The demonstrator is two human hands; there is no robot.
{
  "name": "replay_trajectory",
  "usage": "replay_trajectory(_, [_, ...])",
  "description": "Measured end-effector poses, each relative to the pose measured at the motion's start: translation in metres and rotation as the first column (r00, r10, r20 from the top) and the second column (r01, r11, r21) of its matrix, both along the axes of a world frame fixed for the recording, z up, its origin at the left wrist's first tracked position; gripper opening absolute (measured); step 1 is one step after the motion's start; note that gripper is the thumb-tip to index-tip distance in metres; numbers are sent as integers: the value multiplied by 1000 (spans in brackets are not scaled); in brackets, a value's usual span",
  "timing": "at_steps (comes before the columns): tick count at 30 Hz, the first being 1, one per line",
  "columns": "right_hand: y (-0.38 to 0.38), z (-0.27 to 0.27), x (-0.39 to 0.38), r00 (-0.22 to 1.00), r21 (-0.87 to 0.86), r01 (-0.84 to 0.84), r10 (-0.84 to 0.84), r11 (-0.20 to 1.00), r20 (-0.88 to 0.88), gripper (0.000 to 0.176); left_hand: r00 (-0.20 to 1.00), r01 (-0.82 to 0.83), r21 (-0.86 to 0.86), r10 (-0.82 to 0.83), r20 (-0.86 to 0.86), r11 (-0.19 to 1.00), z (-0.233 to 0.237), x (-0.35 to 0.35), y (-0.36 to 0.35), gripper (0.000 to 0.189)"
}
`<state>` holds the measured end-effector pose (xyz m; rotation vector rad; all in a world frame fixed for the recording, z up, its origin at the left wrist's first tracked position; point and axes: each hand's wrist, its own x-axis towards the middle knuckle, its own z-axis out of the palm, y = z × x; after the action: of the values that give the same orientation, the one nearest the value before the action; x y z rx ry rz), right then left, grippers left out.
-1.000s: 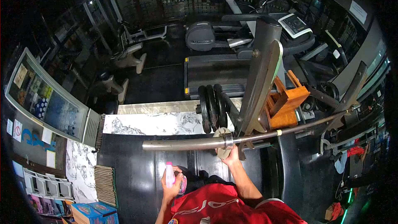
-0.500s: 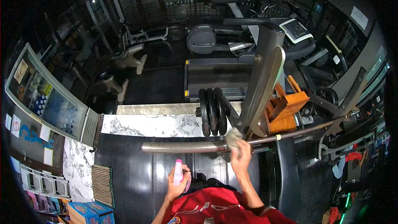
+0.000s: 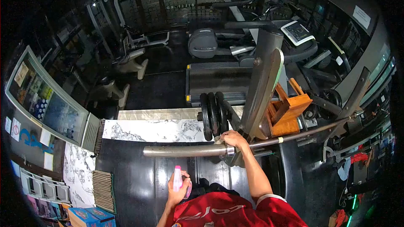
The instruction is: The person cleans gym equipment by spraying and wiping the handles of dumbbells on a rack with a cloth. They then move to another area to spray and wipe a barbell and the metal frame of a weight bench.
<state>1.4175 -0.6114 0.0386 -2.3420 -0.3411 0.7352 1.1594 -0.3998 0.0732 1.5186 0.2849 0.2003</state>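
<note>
A barbell (image 3: 185, 151) rests across the rack, its thick bare sleeve pointing left. My right hand (image 3: 235, 139) is closed over the inner end of that sleeve, just in front of the rack upright (image 3: 263, 84). A pale cloth (image 3: 218, 140) shows at its fingertips, against the bar; the rest of it is hidden by the hand. Lower down, near my red shirt, my left hand (image 3: 178, 192) is wrapped round a spray bottle (image 3: 178, 175) with a pink and white top. The bottle is upright and apart from the barbell.
Several black weight plates (image 3: 212, 115) hang on the rack just behind the bar. Right of the upright sits an orange-brown wooden piece (image 3: 290, 111). A treadmill (image 3: 219, 80) stands beyond. Left are a glass-door fridge (image 3: 50, 101), a ribbed mat (image 3: 103, 189) and blue boxes (image 3: 90, 217).
My right hand has moved left and slightly up with the cloth, from the collar area to the far side of the sleeve's inner end. The left hand and bottle have shifted slightly.
</note>
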Motion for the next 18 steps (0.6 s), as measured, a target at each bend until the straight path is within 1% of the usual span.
replay_trajectory(1, [2, 4, -3, 1000, 2, -3, 3, 1000, 1, 38, 1000, -22, -6, 22, 3, 1000, 2, -2, 0, 22])
replay_trajectory(3, [2, 18, -17, 989, 30, 146, -147, 989, 33, 36, 999, -47, -14, 47, 4, 999, -1, -6, 2, 22])
replay_trajectory(4, [2, 23, -26, 980, 58, 183, -187, 981, 69, 30, 998, -61, 16, 60, 24, 998, -6, -8, 5, 21])
replay_trajectory(5, [1, 20, -36, 981, 58, 179, -183, 982, 68, 30, 996, -75, 46, 73, 46, 996, -10, -10, 7, 20])
replay_trajectory(6, [1, 13, -49, 925, 154, 198, -237, 968, 298, 27, 996, -79, 46, 77, 46, 996, -14, -11, 9, 20])
replay_trajectory(7, [1, 10, -61, 812, 251, 192, -297, 949, 503, 25, 996, -80, 70, 77, 45, 994, -18, -13, 11, 19])
replay_trajectory(8, [0, 8, -72, 813, 249, 189, -294, 950, 502, 25, 996, -80, 93, 76, 43, 992, -20, -14, 13, 19])
replay_trajectory(10, [-3, 13, -98, 600, 297, 67, -277, 952, 751, 20, 996, -83, 72, 81, 29, 994, -20, -14, 14, 18])
replay_trajectory(11, [-7, 12, -109, 602, 293, 69, -274, 953, 750, 20, 996, -83, 54, 82, 18, 995, -20, -13, 13, 17])
replay_trajectory(13, [-14, 11, -129, 686, 268, 112, -270, 957, 676, 22, 996, -87, 34, 86, 15, 996, -16, -10, 11, 17])
replay_trajectory(15, [-24, 7, -143, 693, 255, 93, -246, 962, 678, 19, 995, -95, 12, 95, 15, 995, -16, -7, 10, 18])
replay_trajectory(16, [-28, 0, -149, 758, 442, 211, -431, 872, 488, 17, 996, -87, 56, 87, 18, 995, -18, -6, 10, 18])
replay_trajectory(17, [-32, -7, -152, 782, 584, 345, -569, 735, 255, 16, 997, -82, 100, 81, 20, 992, -19, -5, 11, 19])
replay_trajectory(18, [-29, 7, -152, 756, 672, 389, -635, 630, 158, 18, 996, -89, 100, 88, 17, 991, -17, -3, 10, 19])
